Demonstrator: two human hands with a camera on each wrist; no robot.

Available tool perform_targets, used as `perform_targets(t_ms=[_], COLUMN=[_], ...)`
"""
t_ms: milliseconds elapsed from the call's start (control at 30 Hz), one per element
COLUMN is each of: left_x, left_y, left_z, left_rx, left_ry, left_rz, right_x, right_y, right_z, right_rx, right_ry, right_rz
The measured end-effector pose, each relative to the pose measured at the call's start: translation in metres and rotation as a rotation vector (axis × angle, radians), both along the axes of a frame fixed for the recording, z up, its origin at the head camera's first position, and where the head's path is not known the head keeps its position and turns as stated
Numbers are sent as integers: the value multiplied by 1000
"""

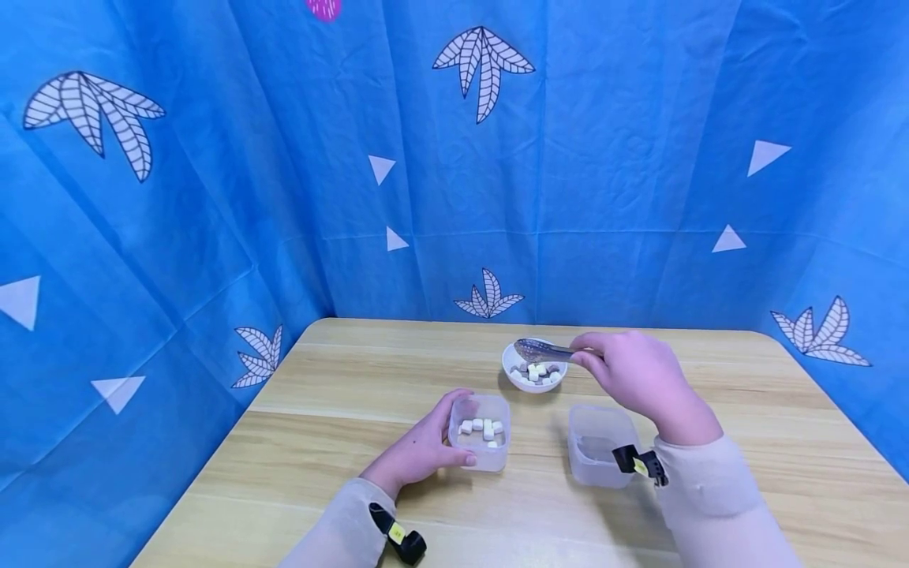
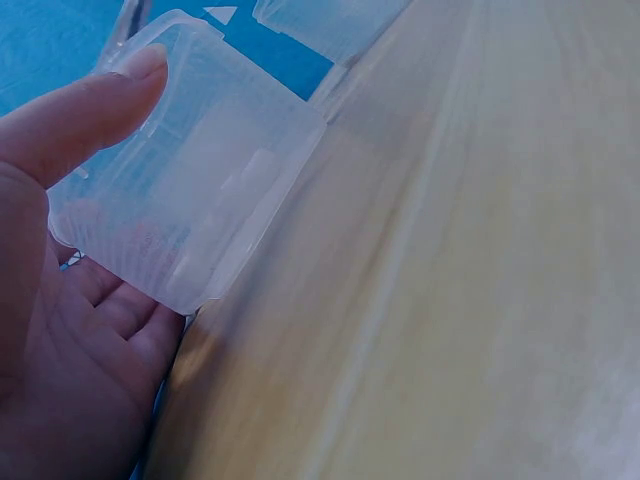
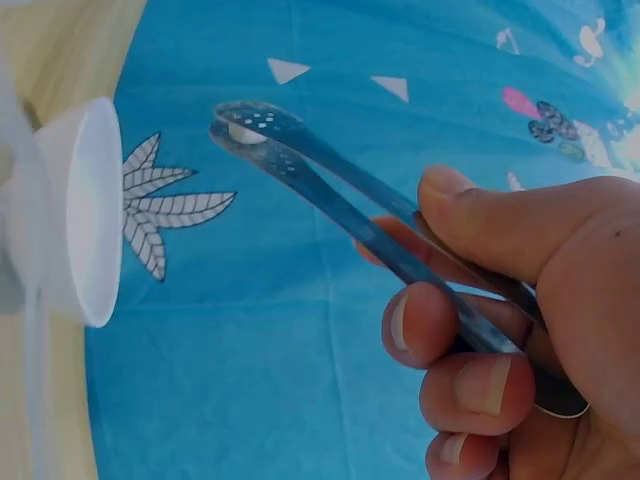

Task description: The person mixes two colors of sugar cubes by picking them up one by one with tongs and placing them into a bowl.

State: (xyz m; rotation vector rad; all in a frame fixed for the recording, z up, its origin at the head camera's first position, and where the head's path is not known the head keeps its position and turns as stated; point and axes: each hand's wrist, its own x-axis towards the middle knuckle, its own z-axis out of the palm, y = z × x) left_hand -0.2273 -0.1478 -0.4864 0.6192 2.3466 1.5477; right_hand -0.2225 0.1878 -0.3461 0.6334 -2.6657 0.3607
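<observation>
My left hand (image 1: 420,448) holds a translucent square plastic tub (image 1: 490,462), thumb on the near side and fingers behind. White cubes (image 1: 488,429) lie on its bottom. In the left wrist view the tub (image 2: 215,165) stands on the table. Over a white bowl (image 1: 534,387) at the back, my right hand (image 1: 634,377) grips metal food tongs (image 1: 545,351) with perforated ends. White and greyish-brown pieces lie in that bowl. The right wrist view shows a small white piece (image 3: 244,133) pinched between the tips of the tongs (image 3: 345,208), above the bowl (image 3: 95,215).
A second translucent tub (image 1: 600,476) stands on the right, below my right forearm. The wooden table (image 1: 319,442) ends against a blue patterned curtain (image 1: 604,158) at the back and left.
</observation>
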Motion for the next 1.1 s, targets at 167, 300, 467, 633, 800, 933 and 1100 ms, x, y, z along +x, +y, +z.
perform_targets(t_ms=[167, 300, 467, 633, 800, 933, 1100], left_x=[0, -1, -2, -2, -1, -1, -1], left_y=[0, 0, 1, 0, 0, 0, 0], left_z=[-1, -1, 0, -1, -1, 0, 0], left_rx=[-3, -6, -7, -4, 7, 10, -8], left_ry=[3, 7, 0, -2, 11, 6, 6], left_rz=[2, 2, 8, 7, -8, -4, 5], right_x=[-6, -9, -11, -11, -12, -12, -11], right_y=[3, 6, 6, 6, 6, 5, 4], right_z=[-5, -9, -11, -12, -12, -11, -9], right_rx=[12, 19, 22, 26, 30, 30, 25], right_ry=[-52, -64, -74, -73, -72, -85, -109], right_rz=[-31, -28, -33, -37, -34, -35, -36])
